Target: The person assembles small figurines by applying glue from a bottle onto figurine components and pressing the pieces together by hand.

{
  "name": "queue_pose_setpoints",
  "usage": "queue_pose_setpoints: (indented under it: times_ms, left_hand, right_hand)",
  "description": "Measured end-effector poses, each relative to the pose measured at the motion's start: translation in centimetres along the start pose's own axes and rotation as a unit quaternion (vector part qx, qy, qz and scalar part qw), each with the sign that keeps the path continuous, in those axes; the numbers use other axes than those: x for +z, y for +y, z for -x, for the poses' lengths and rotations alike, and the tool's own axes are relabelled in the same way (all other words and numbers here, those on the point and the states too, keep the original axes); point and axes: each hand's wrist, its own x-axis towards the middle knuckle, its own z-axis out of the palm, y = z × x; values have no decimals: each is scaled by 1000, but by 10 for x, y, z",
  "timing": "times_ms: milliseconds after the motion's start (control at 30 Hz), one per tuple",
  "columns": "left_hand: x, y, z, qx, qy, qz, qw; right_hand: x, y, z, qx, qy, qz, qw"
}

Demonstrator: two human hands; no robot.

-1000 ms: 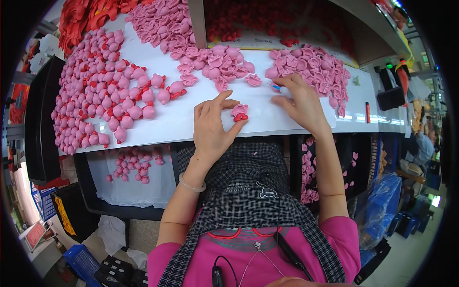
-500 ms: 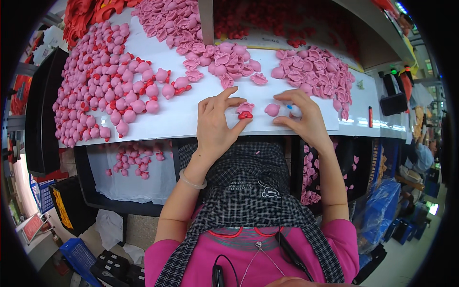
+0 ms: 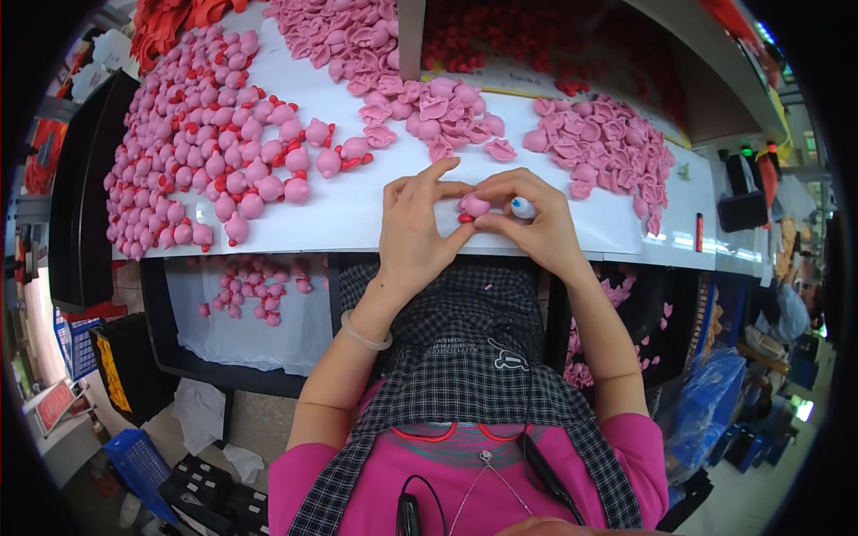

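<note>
Both hands meet over the white tabletop, close to its front edge. My left hand is closed, thumb and forefinger pinching a small pink toy figure with a red base at its lower end. From the other side my right hand has its fingertips pressed on the same figure, over its rounded pink shell. A small white bottle with a blue tip is also tucked in my right hand. The fingers partly cover the figure, so I cannot tell how its shells fit together.
Many pink-and-red figures are spread on the left. Loose pink shells lie in a middle pile and a right pile. A shelf post rises behind. A red pen lies right. Below the tabletop is a lined tray.
My right hand has moved left, bringing the rounded pink shell against the piece with the red base in my left hand. The gap between my hands has closed.
</note>
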Motion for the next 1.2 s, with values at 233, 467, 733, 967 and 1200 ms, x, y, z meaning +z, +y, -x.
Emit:
queue_pose_setpoints:
  times_ms: [233,467,733,967,1200]
  left_hand:
    - [1,1,2,-21,6,40,999]
    - [-3,9,13,80,93,-14,992]
    - [-9,12,17,14,72,209,975]
    - [-14,22,21,28,59,267,961]
    - [-11,26,26,-25,65,368,927]
  right_hand:
    - [8,-9,0,-14,17,101,995]
    - [0,-6,8,156,-33,-119,980]
    - [8,-4,18,68,26,-358,931]
    - [12,-3,25,84,13,-450,889]
    - [21,-3,25,44,12,-446,894]
